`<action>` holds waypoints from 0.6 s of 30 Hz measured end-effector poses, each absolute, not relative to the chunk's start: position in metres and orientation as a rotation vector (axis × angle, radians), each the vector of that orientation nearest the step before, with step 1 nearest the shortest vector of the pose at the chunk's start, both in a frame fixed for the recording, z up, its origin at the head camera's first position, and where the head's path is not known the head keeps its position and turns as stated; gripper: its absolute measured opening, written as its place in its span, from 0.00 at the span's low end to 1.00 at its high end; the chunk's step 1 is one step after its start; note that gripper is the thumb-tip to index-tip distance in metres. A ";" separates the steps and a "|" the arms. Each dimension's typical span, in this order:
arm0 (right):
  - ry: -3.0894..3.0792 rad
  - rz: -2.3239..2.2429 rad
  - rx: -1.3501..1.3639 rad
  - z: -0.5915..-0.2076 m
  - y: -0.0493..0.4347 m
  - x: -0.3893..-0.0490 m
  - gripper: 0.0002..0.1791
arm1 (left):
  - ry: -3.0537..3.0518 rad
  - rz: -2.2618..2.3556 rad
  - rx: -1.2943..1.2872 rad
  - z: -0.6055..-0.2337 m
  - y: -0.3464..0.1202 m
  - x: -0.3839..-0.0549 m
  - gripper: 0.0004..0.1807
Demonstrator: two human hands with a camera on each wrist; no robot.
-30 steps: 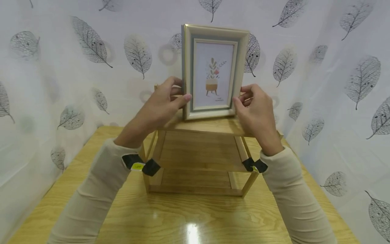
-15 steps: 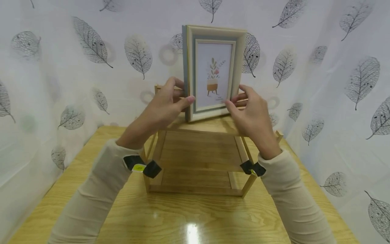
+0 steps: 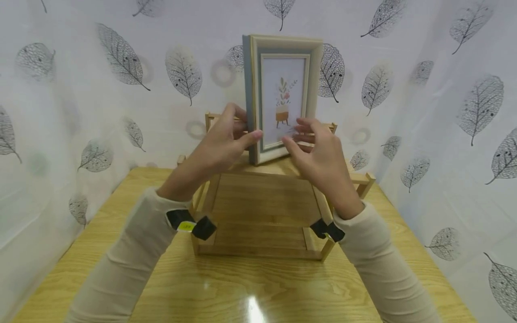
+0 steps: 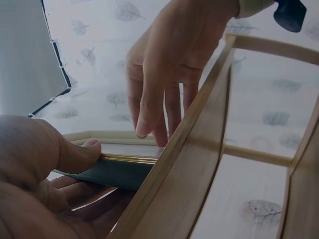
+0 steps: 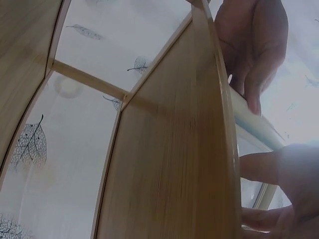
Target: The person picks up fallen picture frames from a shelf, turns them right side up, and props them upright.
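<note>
A cream and grey-blue picture frame (image 3: 313,80) stands upright on the top board of a wooden shelf rack (image 3: 266,197), its face turned slightly rightward. Behind its glass is a print (image 3: 282,96) of a potted plant. My left hand (image 3: 216,146) grips the frame's lower left edge, thumb in front and fingers behind, as the left wrist view also shows on the dark frame side (image 4: 117,174). My right hand (image 3: 323,163) is held before the lower right of the glass, fingers loosely bent and pinching nothing. Whether a fingertip touches the glass, I cannot tell.
The rack stands on a glossy wood-grain table (image 3: 226,291), with lower boards below the top one. Its posts and rails rise at the sides, such as the right front corner (image 3: 368,179). A white leaf-print curtain (image 3: 133,27) hangs behind and at both sides.
The frame has turned, so more of its left side shows. My right hand has let go of the right edge and moved leftward in front of the glass. My left hand keeps its grip.
</note>
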State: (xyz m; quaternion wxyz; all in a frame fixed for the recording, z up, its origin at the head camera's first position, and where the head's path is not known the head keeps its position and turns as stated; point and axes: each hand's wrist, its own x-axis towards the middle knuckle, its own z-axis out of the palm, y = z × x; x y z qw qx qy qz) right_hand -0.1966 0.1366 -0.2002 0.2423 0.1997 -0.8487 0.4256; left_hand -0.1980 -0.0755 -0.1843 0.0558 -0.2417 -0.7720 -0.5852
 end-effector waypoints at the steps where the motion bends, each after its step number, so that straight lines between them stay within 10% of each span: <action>1: -2.314 1.157 0.560 -0.200 0.135 -0.196 0.27 | -2.342 -1.776 -0.737 -0.185 -0.075 -0.198 0.15; 18: -2.306 1.141 0.650 -0.203 0.128 -0.192 0.22 | -2.266 -1.825 -0.945 -0.183 -0.072 -0.199 0.35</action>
